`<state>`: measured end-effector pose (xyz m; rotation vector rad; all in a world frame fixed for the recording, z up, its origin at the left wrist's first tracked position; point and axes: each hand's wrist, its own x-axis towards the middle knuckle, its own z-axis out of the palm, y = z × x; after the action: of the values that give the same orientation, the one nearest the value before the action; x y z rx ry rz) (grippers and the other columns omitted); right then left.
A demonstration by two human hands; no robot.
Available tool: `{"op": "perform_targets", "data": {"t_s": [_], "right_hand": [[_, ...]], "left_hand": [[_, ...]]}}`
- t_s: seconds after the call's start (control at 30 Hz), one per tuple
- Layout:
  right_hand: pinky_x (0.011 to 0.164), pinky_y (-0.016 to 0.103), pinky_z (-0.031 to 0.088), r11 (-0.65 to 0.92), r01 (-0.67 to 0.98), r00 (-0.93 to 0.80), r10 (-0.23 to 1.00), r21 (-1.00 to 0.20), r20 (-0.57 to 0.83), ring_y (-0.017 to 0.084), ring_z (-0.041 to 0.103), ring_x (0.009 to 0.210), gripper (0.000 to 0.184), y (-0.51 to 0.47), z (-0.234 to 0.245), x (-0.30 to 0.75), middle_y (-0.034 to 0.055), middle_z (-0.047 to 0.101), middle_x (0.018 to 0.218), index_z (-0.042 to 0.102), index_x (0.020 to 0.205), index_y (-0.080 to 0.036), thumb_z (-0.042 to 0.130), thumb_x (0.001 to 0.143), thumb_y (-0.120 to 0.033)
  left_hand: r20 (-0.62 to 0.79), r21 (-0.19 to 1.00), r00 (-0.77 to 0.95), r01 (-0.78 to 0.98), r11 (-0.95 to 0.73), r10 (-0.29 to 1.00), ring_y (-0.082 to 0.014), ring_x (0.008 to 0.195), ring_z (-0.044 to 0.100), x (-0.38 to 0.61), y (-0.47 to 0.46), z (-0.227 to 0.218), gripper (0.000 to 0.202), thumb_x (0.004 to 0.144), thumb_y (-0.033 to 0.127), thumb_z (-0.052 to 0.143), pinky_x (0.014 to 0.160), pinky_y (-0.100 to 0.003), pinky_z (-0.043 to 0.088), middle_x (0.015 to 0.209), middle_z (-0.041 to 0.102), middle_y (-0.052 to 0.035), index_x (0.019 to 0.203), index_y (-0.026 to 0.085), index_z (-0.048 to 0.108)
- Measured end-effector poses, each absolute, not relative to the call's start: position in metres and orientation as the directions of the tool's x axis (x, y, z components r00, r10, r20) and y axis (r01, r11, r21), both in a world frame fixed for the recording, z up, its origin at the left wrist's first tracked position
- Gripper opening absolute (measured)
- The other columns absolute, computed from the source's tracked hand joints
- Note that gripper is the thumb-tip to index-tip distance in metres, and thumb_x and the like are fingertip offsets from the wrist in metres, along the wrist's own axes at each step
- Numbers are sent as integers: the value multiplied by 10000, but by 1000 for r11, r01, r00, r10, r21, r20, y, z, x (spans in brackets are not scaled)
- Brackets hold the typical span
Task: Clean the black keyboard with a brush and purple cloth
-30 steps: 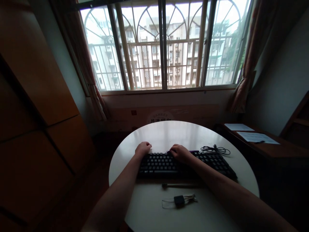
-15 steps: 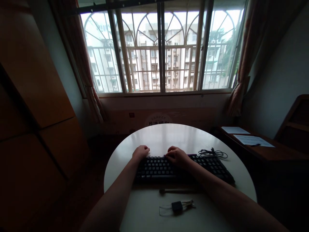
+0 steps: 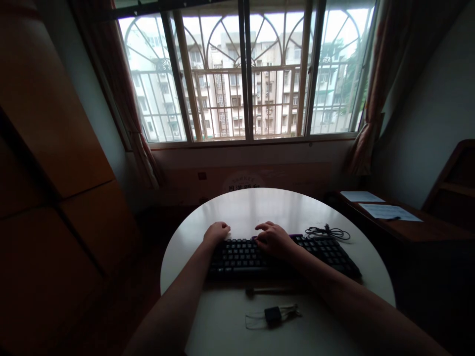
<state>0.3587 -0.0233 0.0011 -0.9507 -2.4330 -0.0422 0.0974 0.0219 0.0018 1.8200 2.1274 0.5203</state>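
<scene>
A black keyboard (image 3: 241,257) lies across the white round table. My left hand (image 3: 217,232) is closed at its far left corner, fingers curled over the edge; the fingertips are partly hidden. Over the far rows of keys is my right hand (image 3: 273,239), its index finger lifted and stretched to the left, apart from the lower fingers near the keys. I see nothing held in it, though its palm side is hidden. A thin purple strip (image 3: 296,235) shows along the keyboard's far edge beside this hand.
Nearer me lie a thin-handled brush (image 3: 267,291) and a black block with wire loops (image 3: 273,315). A coiled black cable (image 3: 326,232) rests behind the keyboard's right end. Sheets of paper (image 3: 389,212) lie on a brown surface at right.
My right index finger has lifted away from the thumb and keys. The purple strip shows more plainly now. My left hand has stayed at the keyboard's corner.
</scene>
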Motion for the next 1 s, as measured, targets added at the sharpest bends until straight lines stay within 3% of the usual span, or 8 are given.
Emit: {"op": "perform_targets", "data": {"t_s": [0.1, 0.2, 0.33, 0.4, 0.53, 0.77, 1.0], "right_hand": [[890, 349, 461, 735, 661, -615, 648, -155, 449, 234, 577, 1057, 237, -21, -1, 359, 31, 670, 1184, 767, 946, -264, 543, 871, -293], [903, 349, 454, 723, 669, -623, 672, -171, 400, 237, 583, 1069, 272, -18, -2, 360, 31, 678, 1178, 748, 1034, -284, 521, 889, -319], [903, 342, 443, 732, 662, -635, 663, -164, 398, 235, 591, 1056, 274, -18, -3, 360, 34, 687, 1153, 739, 1059, -295, 523, 891, -317], [885, 324, 442, 730, 661, -629, 666, -175, 403, 226, 603, 1024, 273, -19, -3, 360, 42, 699, 1110, 739, 1058, -283, 521, 897, -313], [831, 285, 436, 719, 664, -614, 682, -206, 398, 197, 613, 944, 258, -23, 0, 359, 51, 710, 1021, 755, 1005, -255, 524, 906, -316], [742, 282, 386, 753, 651, -660, 626, -102, 415, 174, 560, 815, 193, -29, 15, 361, 42, 687, 861, 766, 787, -226, 600, 858, -293], [711, 292, 337, 685, 726, -632, 700, -63, 333, 178, 557, 808, 209, -31, 18, 359, 42, 676, 843, 762, 845, -246, 573, 877, -331]], "left_hand": [[20, 431, -145, 894, 123, 989, -198, 862, 650, 101, 16, 8, 252, 819, 378, 539, 659, -248, 443, 931, 728, -43, 893, 212, 713], [89, 334, -68, 942, 34, 994, -217, 903, 641, 112, 3, 18, 266, 829, 376, 523, 715, -271, 459, 974, 720, -58, 913, 210, 713], [180, 255, 212, 933, -253, 961, -240, 1028, 604, 138, -17, 23, 330, 852, 432, 500, 867, -309, 449, 1076, 692, -63, 1019, 230, 701], [155, 241, 316, 907, -346, 936, -256, 1099, 573, 148, -24, 19, 390, 850, 484, 505, 914, -323, 436, 1154, 664, -62, 1109, 247, 676], [27, 268, 377, 890, -370, 926, -248, 1106, 575, 154, -24, 10, 454, 878, 530, 448, 919, -313, 436, 1206, 647, -57, 1174, 254, 653], [-17, 304, 417, 868, -393, 909, -246, 1076, 590, 146, -19, 13, 497, 873, 576, 425, 888, -290, 444, 1180, 665, -53, 1131, 240, 685], [-4, 291, 439, 860, -419, 898, -242, 1051, 591, 149, -23, 16, 486, 873, 580, 425, 869, -283, 449, 1156, 670, -52, 1095, 251, 706]]}}
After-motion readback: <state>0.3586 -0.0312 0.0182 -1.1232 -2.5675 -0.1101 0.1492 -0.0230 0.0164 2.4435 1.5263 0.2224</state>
